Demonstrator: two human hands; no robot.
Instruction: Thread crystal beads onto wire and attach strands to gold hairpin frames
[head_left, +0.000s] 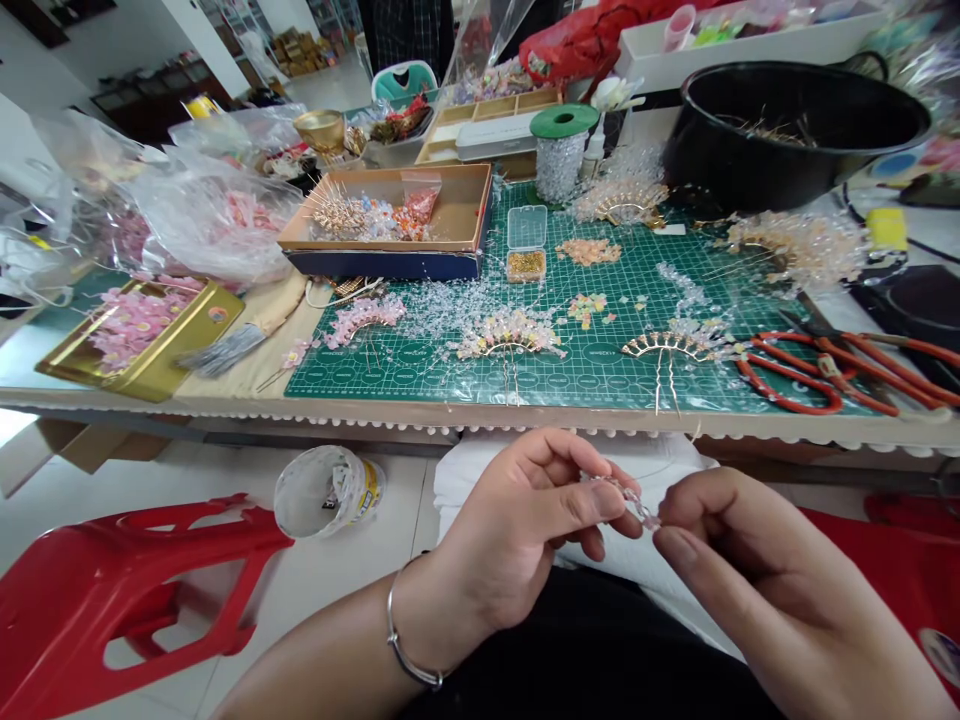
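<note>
Over my lap, my left hand (540, 510) pinches a short strand of clear beads (634, 500) between thumb and fingers. My right hand (739, 560) has its thumb and forefinger closed at the strand's other end, by a pinkish bead. A thin thread or wire seems to rise from there. On the green cutting mat (442, 375) beyond my hands lie a gold hair comb with pale yellow and pink beads (510, 335), a partly beaded gold comb (667, 345) and a pink beaded comb (367, 318). Loose clear beads (439, 305) are scattered between them.
Red-handled pliers and scissors (825, 365) lie at the mat's right. Behind stand a cardboard box of beads (390, 260), a green-topped spool (562, 150) and a black basin (787, 140). A gold tin (135, 340) holds pink flowers. A red stool (75, 580) and white bucket (322, 490) are below left.
</note>
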